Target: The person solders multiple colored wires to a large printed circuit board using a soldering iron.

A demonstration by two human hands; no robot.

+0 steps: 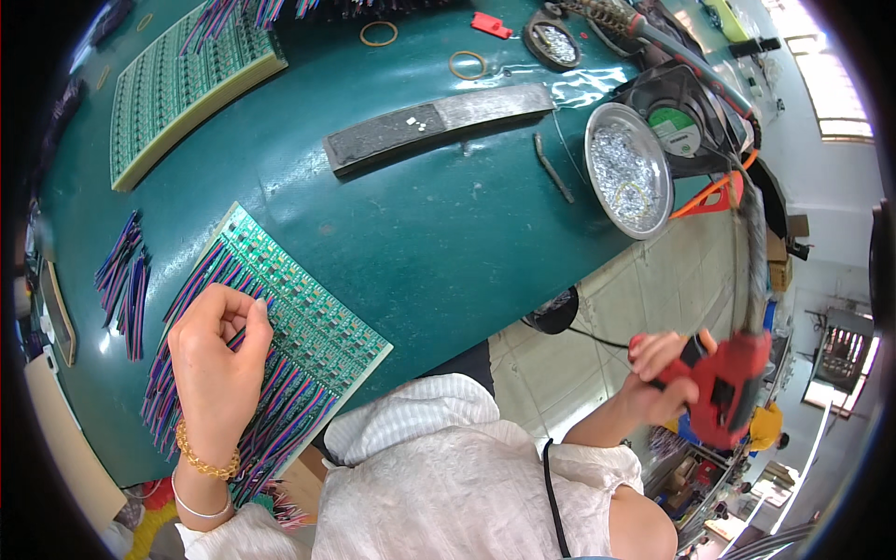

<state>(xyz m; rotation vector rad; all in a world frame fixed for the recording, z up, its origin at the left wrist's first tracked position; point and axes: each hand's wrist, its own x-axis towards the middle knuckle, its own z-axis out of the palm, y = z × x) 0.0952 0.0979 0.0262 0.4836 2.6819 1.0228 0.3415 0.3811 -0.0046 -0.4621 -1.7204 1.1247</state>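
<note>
My left hand (pixel 217 350) is closed in a pinch over a green circuit board panel (pixel 313 313); what its fingertips hold is too small to make out. Rows of small components cover the panel. Thin blue, pink and black wires (pixel 177 387) lie side by side along its left and lower part, partly hidden under this hand. Out to the right, past the table edge, my right hand (pixel 667 373) grips a red-and-black pistol-grip tool (pixel 733 387), which is blurred. From the tool a long grey part (pixel 754 261) runs upward.
Wire bundles (pixel 126 280) and a thick stack of circuit panels (pixel 196 103) lie on the left. A dark grey bar (pixel 439 121) lies across the back. On the right stand a metal bowl of silvery bits (pixel 630 173), a solder spool (pixel 674 131) and a soldering iron (pixel 686 61).
</note>
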